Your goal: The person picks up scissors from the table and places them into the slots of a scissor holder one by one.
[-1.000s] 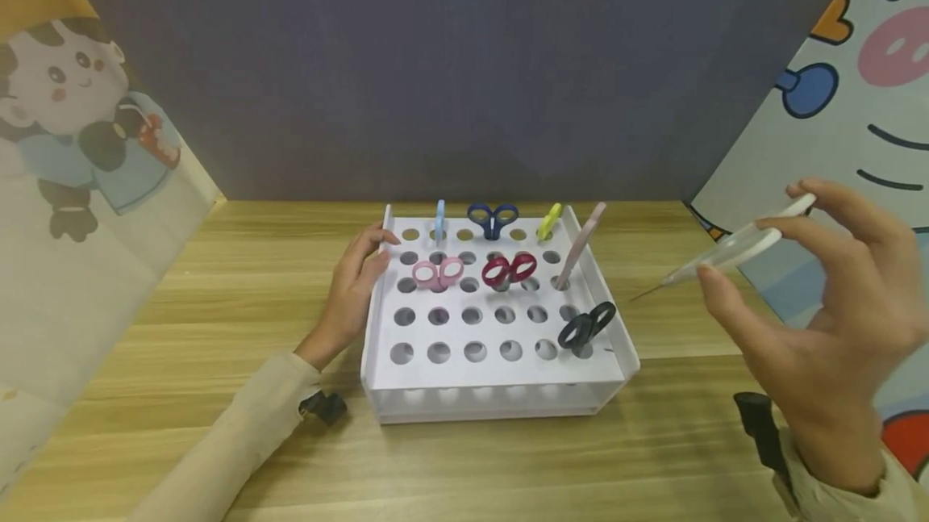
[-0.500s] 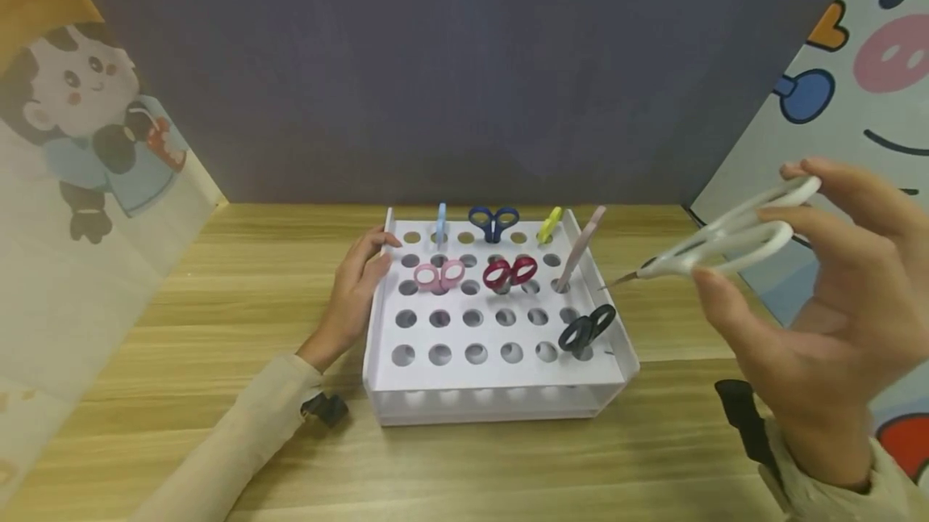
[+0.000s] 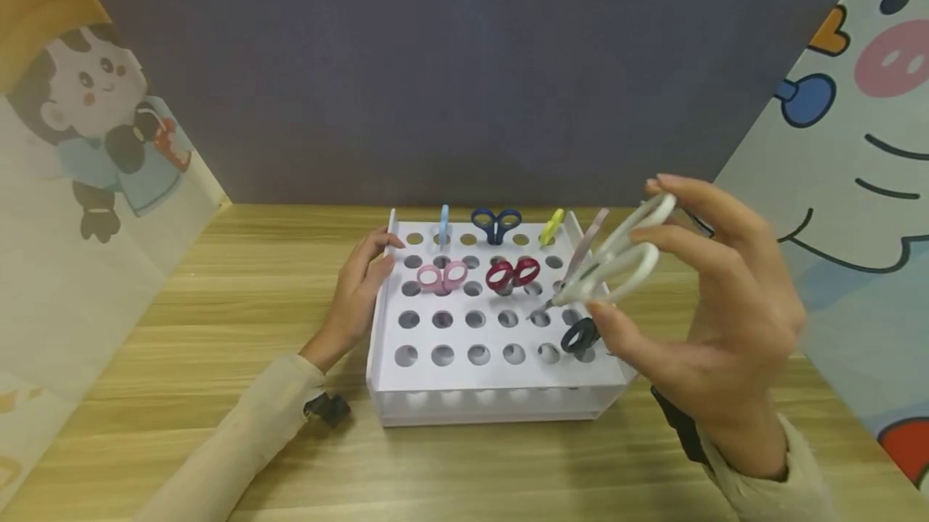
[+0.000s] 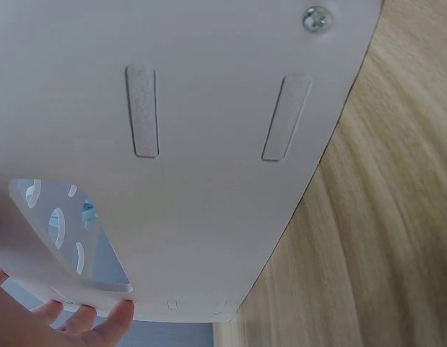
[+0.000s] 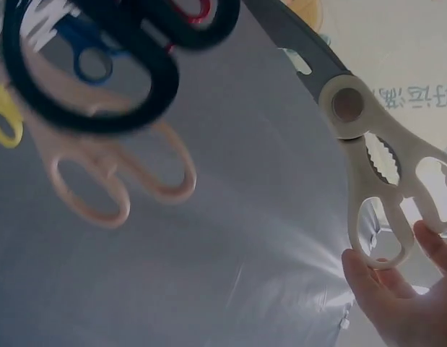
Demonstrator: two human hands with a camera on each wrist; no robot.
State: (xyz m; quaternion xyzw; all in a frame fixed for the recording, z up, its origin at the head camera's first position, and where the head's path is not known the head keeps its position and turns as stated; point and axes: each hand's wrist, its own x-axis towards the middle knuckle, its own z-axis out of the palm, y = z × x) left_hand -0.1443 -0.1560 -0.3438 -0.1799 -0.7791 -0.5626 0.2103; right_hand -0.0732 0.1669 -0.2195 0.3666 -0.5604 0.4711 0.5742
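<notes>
A white rack (image 3: 464, 377) with rows of round holes stands on the wooden table. My left hand (image 3: 357, 292) holds its left side wall, index finger and thumb over the top edge. In the left wrist view, other fingertips (image 4: 118, 318) touch the wall beside a cutout. My right hand (image 3: 718, 304) pinches the handles of white kitchen scissors (image 5: 353, 152), which show a toothed gap between the handles in the right wrist view. In the head view they slant down-left over the rack's right part, blade tip near a hole; whether it is inside cannot be told.
In the rack stand light-blue (image 3: 444, 223), navy (image 3: 497, 225), yellow (image 3: 551, 227), pink (image 3: 441, 276), dark-red (image 3: 512, 273) and black scissors (image 3: 579, 336), and a pale pink pair (image 3: 586, 240) partly behind the white one. A grey panel (image 3: 464, 70) rises at the back.
My right hand has carried the white kitchen scissors left, from beside the rack to over its right part, partly covering the black and pale pink scissors. My left hand stays on the rack.
</notes>
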